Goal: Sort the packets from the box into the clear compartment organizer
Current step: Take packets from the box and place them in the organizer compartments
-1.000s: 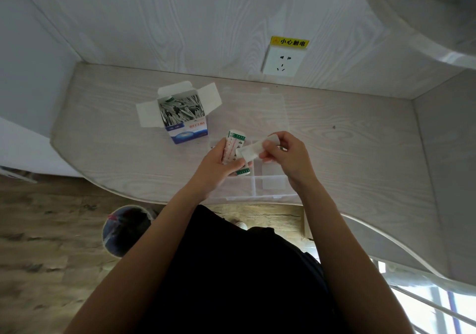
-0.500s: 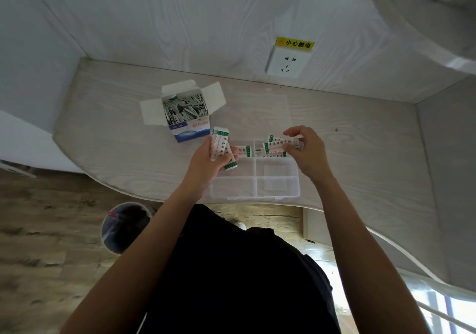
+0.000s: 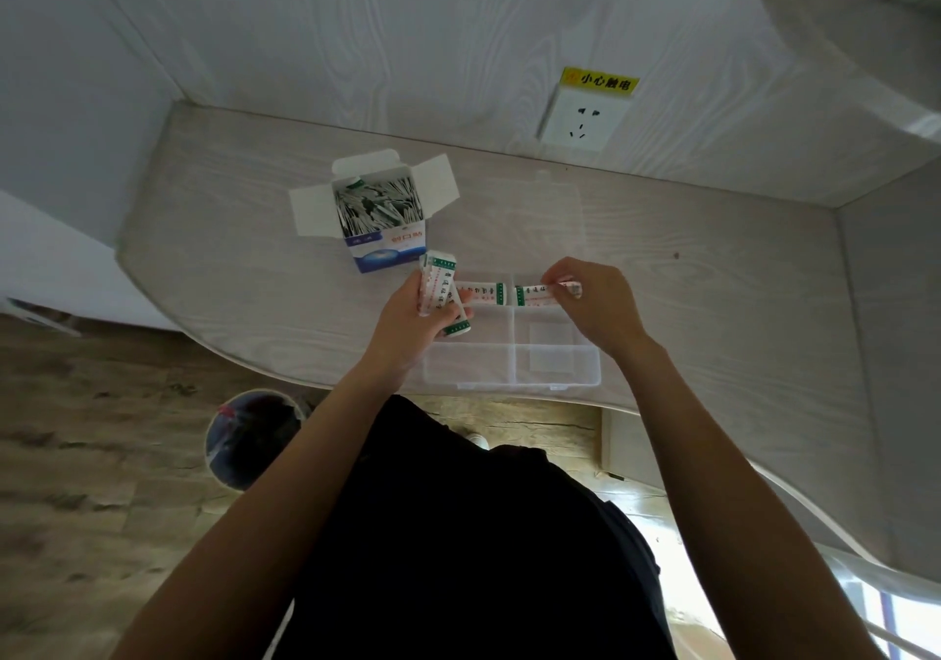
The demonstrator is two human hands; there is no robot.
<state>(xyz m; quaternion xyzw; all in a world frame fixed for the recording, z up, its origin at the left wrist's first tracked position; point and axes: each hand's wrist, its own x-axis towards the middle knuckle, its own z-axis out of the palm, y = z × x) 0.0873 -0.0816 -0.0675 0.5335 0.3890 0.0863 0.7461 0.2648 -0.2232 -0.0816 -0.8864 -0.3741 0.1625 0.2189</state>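
Observation:
An open blue-and-white box (image 3: 384,246) full of packets stands on the table's back left. In front of it lies the clear compartment organizer (image 3: 511,353), its open lid (image 3: 529,221) flat behind it. My left hand (image 3: 417,325) grips a small stack of white packets (image 3: 440,285) with green ends, over the organizer's left edge. My right hand (image 3: 596,305) pinches one packet (image 3: 534,295) that lies across the back right compartment. Another packet (image 3: 481,292) lies in the back left compartment.
A wall socket (image 3: 580,122) with a yellow label sits on the back wall. The pale wood table (image 3: 713,303) has a curved front edge. A waste bin (image 3: 249,438) stands on the floor at the left below the table. A shelf (image 3: 840,32) juts out at the upper right.
My right hand took a packet from the stack and carried it right, down to the back right compartment. My left hand with the stack shifted slightly left.

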